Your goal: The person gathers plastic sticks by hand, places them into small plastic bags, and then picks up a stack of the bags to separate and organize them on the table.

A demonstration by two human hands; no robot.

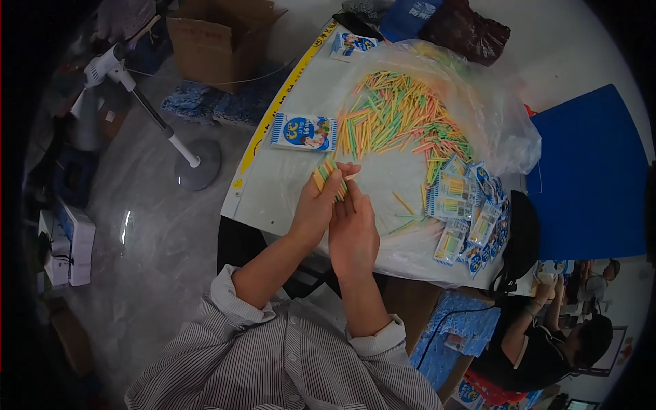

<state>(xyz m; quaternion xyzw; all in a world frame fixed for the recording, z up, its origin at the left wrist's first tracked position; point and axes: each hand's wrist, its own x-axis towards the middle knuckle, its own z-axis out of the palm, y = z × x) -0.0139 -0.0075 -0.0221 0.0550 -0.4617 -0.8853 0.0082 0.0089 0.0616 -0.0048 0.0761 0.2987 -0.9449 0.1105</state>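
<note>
Near the table's front edge, my left hand (318,208) is closed around a bundle of thin yellow, green and pink sticks (329,179). My right hand (354,229) is pressed against the bundle's right side, its fingers curled by the sticks, with a pale stick end at the fingertips. Just beyond my hands lies a stack of blue and white printed packets (304,132). A large pile of loose coloured sticks (396,116) spreads over clear plastic behind and to the right.
Filled packets (454,195) are heaped at the table's right side, near a black object (523,232) and a blue panel (591,178). A cardboard box (222,44) and a white stand (197,164) are on the floor at left. Another person (533,348) works at lower right.
</note>
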